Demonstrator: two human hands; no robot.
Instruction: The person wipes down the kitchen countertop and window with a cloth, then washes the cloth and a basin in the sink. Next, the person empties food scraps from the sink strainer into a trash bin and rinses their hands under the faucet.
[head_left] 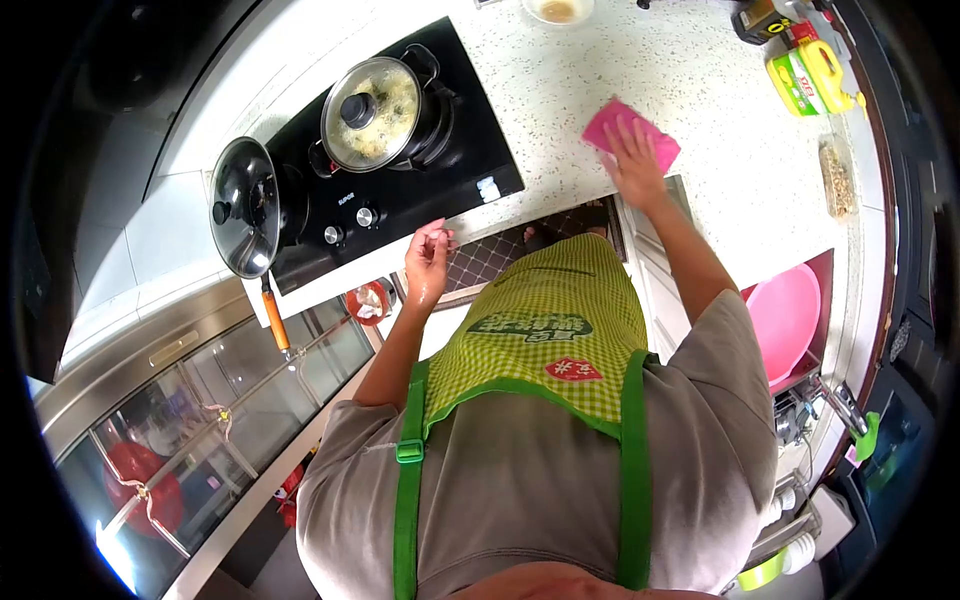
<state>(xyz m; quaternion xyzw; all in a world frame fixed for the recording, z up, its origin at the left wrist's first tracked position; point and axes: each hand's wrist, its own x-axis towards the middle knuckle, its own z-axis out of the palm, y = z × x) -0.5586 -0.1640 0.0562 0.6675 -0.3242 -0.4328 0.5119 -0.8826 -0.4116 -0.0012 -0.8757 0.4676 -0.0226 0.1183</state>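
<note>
My right hand [634, 158] lies flat with spread fingers on a pink cloth [664, 150], pressing it against the speckled white countertop [560, 90]. Fingers curled in, my left hand [428, 262] hovers by the front edge of the black gas stove [400, 190]; nothing shows in it. Its wrist looks wet. On the stove stands a pot [372, 115] with a glass lid, food visible through the glass. Beside it sits a wok [246, 207] under a glass lid, its wooden handle [274, 318] pointing toward me.
A bowl [558, 10] stands at the counter's far edge. Yellow jug [808, 78], dark bottle [765, 20] and clear container [837, 178] line the right side. A pink basin [785, 322] is at the lower right. Below the counter's left end is a red container [368, 302].
</note>
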